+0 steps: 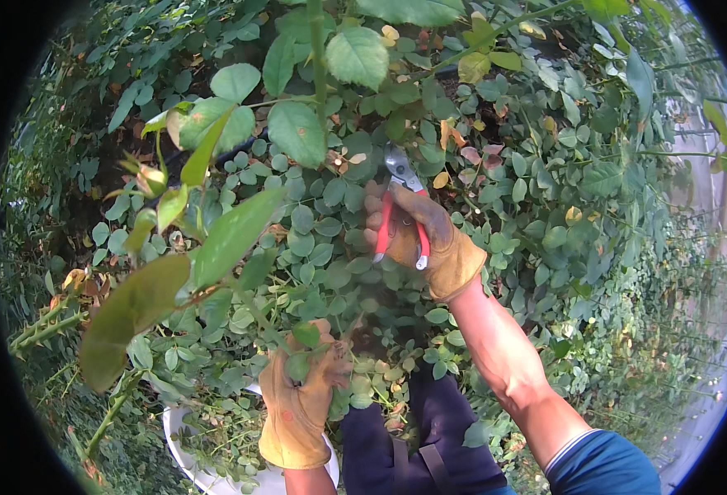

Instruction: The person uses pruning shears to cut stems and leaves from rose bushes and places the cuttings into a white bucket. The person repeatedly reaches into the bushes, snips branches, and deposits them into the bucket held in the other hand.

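In a yellow leather work glove, my right hand is closed around bypass pruning shears with red handles. The blades point up and away from me, among rose leaves. Lower and to the left is my left hand, in a matching glove, with its fingers curled among leafy stems. Leaves partly cover those fingers, so whether they grip a stem cannot be told. A white tub holding leafy cuttings stands beside and partly behind my left wrist.
Close to the camera, a rose stem with broad leaves and a rose bud crosses the left side. Thorny stems stick out at the far left. Dense rose bushes surround my legs. A pale strip of ground cover runs along the right.
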The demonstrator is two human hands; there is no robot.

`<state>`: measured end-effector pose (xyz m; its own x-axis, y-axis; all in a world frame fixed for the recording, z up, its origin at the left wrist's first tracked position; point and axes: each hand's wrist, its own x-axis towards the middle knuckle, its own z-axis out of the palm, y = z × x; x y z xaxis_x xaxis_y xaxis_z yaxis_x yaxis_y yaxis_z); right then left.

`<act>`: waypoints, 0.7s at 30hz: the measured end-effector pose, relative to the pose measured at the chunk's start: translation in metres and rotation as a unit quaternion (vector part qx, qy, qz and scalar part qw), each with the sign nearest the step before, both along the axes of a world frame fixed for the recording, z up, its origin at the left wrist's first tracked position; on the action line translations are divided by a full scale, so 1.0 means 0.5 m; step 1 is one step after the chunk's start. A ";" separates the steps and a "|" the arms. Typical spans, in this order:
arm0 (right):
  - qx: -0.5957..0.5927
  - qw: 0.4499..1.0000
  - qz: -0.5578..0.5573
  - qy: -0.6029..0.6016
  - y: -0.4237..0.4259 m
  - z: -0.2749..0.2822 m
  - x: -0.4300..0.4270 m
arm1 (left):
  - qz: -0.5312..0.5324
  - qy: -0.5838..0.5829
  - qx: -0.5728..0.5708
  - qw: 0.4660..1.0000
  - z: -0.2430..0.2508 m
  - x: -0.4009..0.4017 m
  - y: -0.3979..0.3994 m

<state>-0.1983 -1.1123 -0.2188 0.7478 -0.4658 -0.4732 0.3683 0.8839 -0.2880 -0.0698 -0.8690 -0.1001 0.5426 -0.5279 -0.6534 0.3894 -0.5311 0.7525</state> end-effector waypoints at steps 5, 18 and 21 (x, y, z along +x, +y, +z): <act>-0.150 0.984 0.082 0.045 -0.027 -0.011 -0.018 | -0.082 -0.189 -0.126 0.970 -0.019 -0.019 -0.227; -0.075 0.984 0.126 0.103 -0.079 -0.047 -0.039 | -0.126 -0.494 0.026 0.860 -0.164 -0.067 -0.539; -0.046 0.976 0.172 0.125 -0.068 -0.041 -0.052 | -0.089 -0.495 0.047 0.863 -0.207 -0.032 -0.536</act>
